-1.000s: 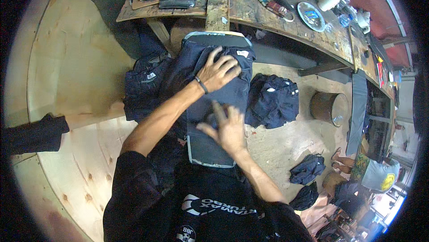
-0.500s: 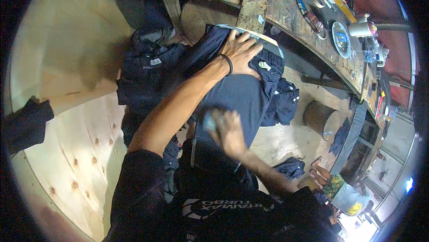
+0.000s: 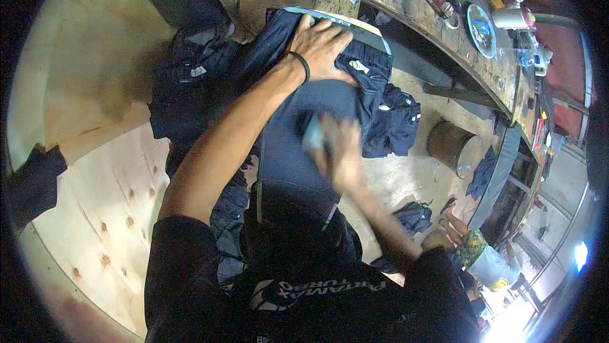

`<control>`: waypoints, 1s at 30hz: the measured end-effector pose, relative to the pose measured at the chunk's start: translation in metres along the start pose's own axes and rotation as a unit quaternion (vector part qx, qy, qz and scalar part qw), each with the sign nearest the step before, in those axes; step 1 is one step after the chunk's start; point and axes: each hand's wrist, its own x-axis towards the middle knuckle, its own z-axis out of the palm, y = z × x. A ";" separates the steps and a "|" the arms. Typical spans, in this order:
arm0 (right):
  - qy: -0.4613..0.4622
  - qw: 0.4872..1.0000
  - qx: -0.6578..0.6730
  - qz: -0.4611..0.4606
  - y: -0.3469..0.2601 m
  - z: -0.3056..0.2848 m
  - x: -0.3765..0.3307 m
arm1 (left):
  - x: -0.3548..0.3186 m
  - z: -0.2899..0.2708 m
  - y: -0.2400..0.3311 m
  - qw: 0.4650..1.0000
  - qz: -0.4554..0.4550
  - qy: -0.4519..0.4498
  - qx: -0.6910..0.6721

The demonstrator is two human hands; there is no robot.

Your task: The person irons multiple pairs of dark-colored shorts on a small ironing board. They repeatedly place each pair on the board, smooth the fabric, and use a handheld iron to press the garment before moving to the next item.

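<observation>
Denim of a dark blue garment (image 3: 298, 153) is stretched flat over a narrow board (image 3: 330, 23), whose pale edge is seen at the far end, just short of the wooden surface (image 3: 406, 32). The far end of the garment is pinned down by the left hand (image 3: 320, 48), laid flat with fingers spread and a black band worn at the wrist. The middle of the cloth is touched by the right hand (image 3: 339, 146), which is blurred; its fingers are curled around a small pale object (image 3: 314, 134), whose kind cannot be told. More dark garments are heaped on the plywood floor (image 3: 95, 172): a pile (image 3: 184, 89) to the left of the board and another bundle (image 3: 393, 127) to the right. Near that bundle a round metal pot (image 3: 453, 146) is seen. Small tools and a round dish (image 3: 482, 23) are scattered on the wooden surface.
</observation>
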 end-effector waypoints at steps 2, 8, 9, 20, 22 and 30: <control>0.033 0.999 0.008 -0.012 0.000 -0.004 0.007 | -0.001 0.001 0.000 1.000 0.005 0.009 -0.009; 0.019 1.000 -0.012 0.019 -0.022 -0.011 0.051 | 0.004 -0.005 -0.001 0.997 -0.029 -0.069 -0.031; 0.011 1.000 -0.013 -0.002 -0.030 -0.006 0.053 | 0.003 -0.009 0.002 0.997 -0.030 -0.076 0.001; 0.287 0.953 0.040 0.089 0.050 -0.046 0.119 | -0.222 -0.041 0.142 0.798 -0.559 -0.051 -0.219; 0.282 0.956 0.075 0.041 0.010 -0.012 0.078 | -0.299 -0.053 0.168 0.805 -0.527 -0.039 -0.269; 0.159 0.925 0.345 -0.011 -0.088 0.017 0.133 | -0.313 -0.122 0.169 0.891 -0.441 0.048 -0.091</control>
